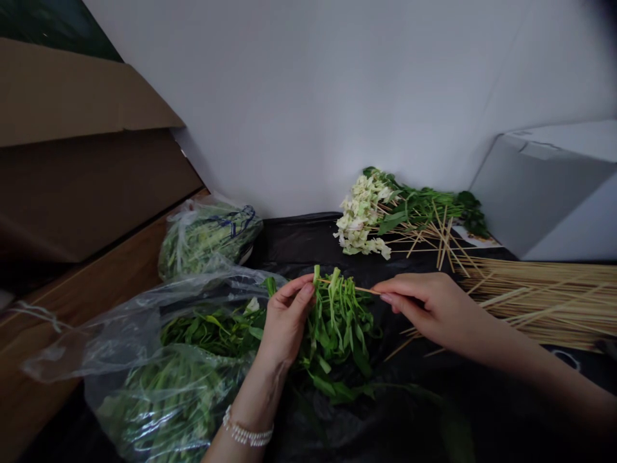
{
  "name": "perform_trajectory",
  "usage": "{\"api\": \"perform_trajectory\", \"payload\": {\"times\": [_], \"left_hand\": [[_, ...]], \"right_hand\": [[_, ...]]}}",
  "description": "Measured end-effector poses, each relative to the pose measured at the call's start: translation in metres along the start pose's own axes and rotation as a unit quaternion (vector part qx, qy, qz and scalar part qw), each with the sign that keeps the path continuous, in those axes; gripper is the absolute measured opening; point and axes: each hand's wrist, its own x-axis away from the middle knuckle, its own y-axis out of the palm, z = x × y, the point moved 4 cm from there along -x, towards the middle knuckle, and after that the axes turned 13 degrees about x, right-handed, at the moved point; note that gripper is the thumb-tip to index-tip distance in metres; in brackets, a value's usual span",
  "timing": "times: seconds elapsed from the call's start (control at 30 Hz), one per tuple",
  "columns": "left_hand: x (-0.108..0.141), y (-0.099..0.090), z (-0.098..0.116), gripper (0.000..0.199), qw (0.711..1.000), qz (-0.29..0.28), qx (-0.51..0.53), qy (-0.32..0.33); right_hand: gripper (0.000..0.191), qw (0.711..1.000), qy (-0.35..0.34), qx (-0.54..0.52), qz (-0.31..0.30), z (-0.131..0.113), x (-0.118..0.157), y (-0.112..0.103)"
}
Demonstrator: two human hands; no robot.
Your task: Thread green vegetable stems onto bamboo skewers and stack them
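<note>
My left hand (289,315) pinches the top of a leafy green stem (317,276). A thin wooden skewer (364,289) runs level through or against the greens, and my right hand (424,302) holds its other end between thumb and fingers. Several green stems with long leaves (342,321) hang down from the skewer between my hands. Whether the skewer pierces the left-hand stem is hidden by my fingers. Below the hands, loose leaves (332,386) lie on a black plastic sheet (299,241).
Clear plastic bags of greens (164,399) (207,238) stand at the left, with loose greens (207,331) between. A pile of skewered leaves and whitish pieces (361,212) lies by the wall. Many loose skewers (554,289) spread at right, beside a white box (554,193). A cardboard box (87,173) stands far left.
</note>
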Motion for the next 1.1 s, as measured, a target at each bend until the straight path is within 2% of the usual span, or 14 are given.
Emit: {"api": "perform_trajectory", "payload": {"times": [0.5,0.73,0.9,1.03,1.1], "left_hand": [[-0.001,0.000,-0.001,0.025,1.000,-0.002,0.004,0.003],[-0.001,0.002,-0.001,0.029,0.998,0.004,0.031,-0.055],[0.002,0.003,-0.005,0.026,0.996,-0.013,0.026,-0.084],[0.003,0.004,-0.006,0.025,0.998,-0.031,0.002,-0.062],[0.003,0.004,-0.004,0.026,0.998,-0.038,-0.022,-0.038]], "right_hand": [[0.024,1.000,0.006,0.009,0.006,0.002,0.000,0.003],[0.022,1.000,-0.011,-0.003,0.008,0.001,0.001,0.004],[0.022,1.000,-0.018,-0.011,0.009,-0.003,0.001,0.006],[0.023,1.000,-0.013,0.000,0.022,-0.002,0.000,0.003],[0.023,0.999,0.018,0.009,0.051,0.003,0.000,-0.004]]}}
